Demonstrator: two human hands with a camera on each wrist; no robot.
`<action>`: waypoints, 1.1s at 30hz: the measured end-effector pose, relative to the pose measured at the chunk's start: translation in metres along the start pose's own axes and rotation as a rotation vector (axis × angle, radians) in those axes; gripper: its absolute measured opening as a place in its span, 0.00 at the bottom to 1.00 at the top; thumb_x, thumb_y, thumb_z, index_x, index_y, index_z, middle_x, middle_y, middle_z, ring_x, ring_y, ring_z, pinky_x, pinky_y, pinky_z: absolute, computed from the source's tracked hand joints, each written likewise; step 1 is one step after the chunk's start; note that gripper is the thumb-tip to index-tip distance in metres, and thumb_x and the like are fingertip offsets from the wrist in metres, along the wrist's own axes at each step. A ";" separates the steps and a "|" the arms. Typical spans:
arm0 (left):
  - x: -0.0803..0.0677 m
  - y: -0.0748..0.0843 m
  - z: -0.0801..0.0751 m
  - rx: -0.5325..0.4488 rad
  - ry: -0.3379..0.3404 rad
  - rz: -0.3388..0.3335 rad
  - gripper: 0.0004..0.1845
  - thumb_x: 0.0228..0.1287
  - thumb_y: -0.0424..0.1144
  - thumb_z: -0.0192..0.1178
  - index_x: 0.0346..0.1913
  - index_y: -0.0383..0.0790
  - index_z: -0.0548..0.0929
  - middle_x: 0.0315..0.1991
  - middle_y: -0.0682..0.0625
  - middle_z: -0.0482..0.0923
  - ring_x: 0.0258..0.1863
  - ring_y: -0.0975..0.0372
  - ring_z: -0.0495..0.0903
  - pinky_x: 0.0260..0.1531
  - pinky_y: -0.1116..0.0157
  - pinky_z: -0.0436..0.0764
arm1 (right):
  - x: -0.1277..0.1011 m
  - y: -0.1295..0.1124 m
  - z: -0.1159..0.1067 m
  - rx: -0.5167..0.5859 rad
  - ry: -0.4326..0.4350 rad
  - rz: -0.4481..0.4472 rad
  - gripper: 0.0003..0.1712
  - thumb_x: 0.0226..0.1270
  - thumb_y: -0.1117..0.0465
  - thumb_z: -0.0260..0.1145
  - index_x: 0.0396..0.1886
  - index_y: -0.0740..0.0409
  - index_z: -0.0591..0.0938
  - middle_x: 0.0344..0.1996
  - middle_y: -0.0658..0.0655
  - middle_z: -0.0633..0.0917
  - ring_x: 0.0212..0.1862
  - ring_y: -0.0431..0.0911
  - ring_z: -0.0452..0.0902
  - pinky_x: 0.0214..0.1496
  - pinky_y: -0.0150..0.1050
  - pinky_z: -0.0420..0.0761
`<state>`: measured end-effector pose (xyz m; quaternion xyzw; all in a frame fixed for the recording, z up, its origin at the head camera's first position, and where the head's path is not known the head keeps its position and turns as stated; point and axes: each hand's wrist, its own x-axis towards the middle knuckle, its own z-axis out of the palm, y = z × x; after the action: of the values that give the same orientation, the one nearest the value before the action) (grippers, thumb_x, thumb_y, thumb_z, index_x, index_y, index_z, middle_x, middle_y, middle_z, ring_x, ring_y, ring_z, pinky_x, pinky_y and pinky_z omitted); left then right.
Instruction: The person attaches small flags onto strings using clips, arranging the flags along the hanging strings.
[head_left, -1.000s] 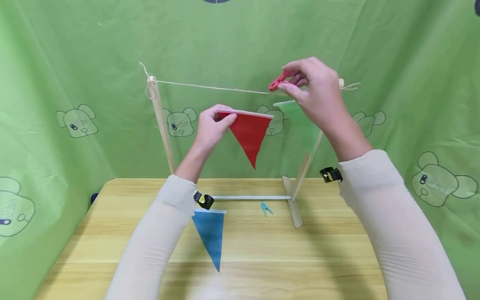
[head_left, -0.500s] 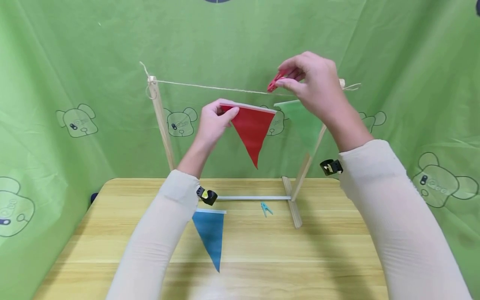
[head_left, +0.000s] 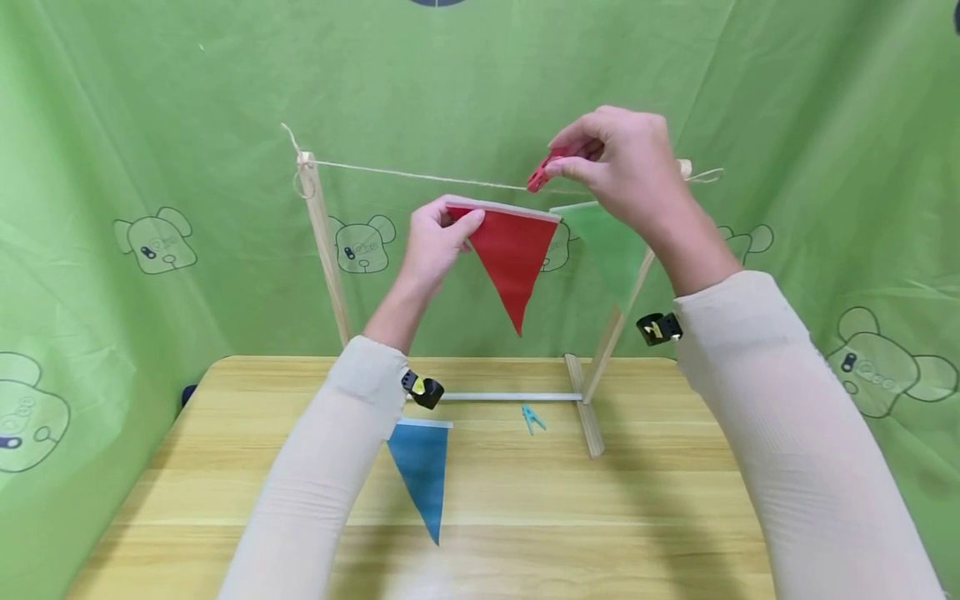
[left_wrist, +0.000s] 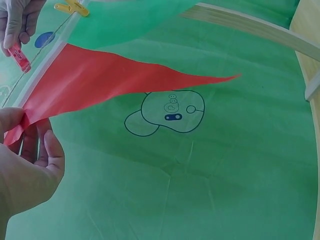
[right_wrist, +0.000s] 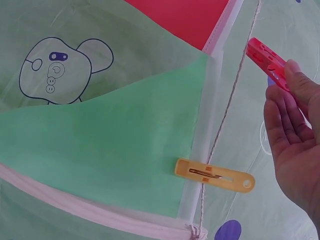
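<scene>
My left hand (head_left: 438,242) pinches the left top corner of a red triangular flag (head_left: 508,254), held just below a string (head_left: 420,175) stretched between two wooden posts. The same hand (left_wrist: 27,165) and red flag (left_wrist: 110,82) show in the left wrist view. My right hand (head_left: 615,171) pinches a red clothespin (head_left: 542,171) close to the string above the flag's right end. In the right wrist view the red clothespin (right_wrist: 267,62) sits beside the string (right_wrist: 230,110). A green flag (right_wrist: 115,155) hangs from the string by a yellow clothespin (right_wrist: 215,175).
A wooden frame (head_left: 322,242) stands at the back of the wooden table (head_left: 637,500). A blue flag (head_left: 422,471) and a small blue clothespin (head_left: 532,417) lie on the table. Green cloth with bear prints (head_left: 153,242) surrounds the table.
My left hand has raised the red flag and shifted it right, closer to the string. My right hand with the red clothespin has moved slightly left and up.
</scene>
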<state>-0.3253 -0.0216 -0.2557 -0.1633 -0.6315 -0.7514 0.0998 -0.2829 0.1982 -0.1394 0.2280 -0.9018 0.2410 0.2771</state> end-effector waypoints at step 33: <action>0.002 0.006 0.014 -0.030 0.063 -0.048 0.07 0.71 0.31 0.63 0.48 0.32 0.84 0.31 0.51 0.81 0.28 0.63 0.77 0.30 0.67 0.79 | 0.010 -0.005 0.003 -0.114 -0.111 -0.070 0.13 0.64 0.57 0.76 0.44 0.60 0.91 0.41 0.59 0.90 0.39 0.46 0.85 0.37 0.18 0.74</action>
<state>-0.3234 -0.0091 -0.2474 -0.1258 -0.6203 -0.7678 0.0991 -0.2884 0.1896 -0.1341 0.2564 -0.9194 0.1664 0.2476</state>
